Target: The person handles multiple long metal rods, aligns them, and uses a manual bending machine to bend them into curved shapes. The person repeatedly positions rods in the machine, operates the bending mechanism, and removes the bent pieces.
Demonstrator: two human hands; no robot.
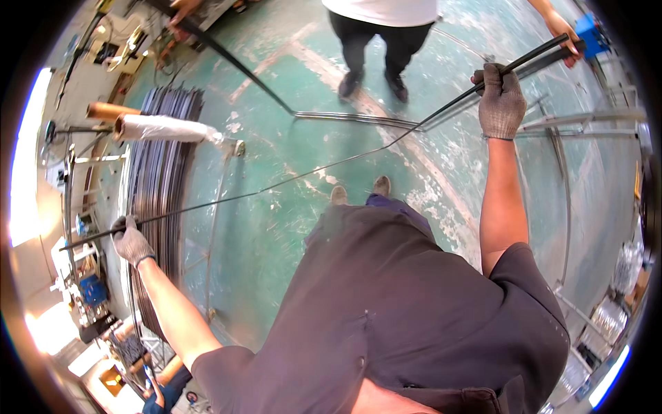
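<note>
A long, thin dark metal rod (317,169) with a bend in it runs across in front of me, above the floor. My left hand (133,243), in a grey glove, is closed round its left part. Farther right, my gloved right hand (502,103) is raised and grips the rod's other arm. Facing me, a co-worker holds several bent metal rods (355,119) bundled together. One of that person's hands (185,10) grips them at the upper left, the other (562,34) at the upper right, close to my rod's end.
At the left lies a tall stack of dark metal bars (160,165), with a plastic-wrapped roll (162,129) and a brown tube (110,110) across it. Metal frames (579,124) stand at the right. Another person (165,390) is at the lower left. The green floor (262,290) is worn.
</note>
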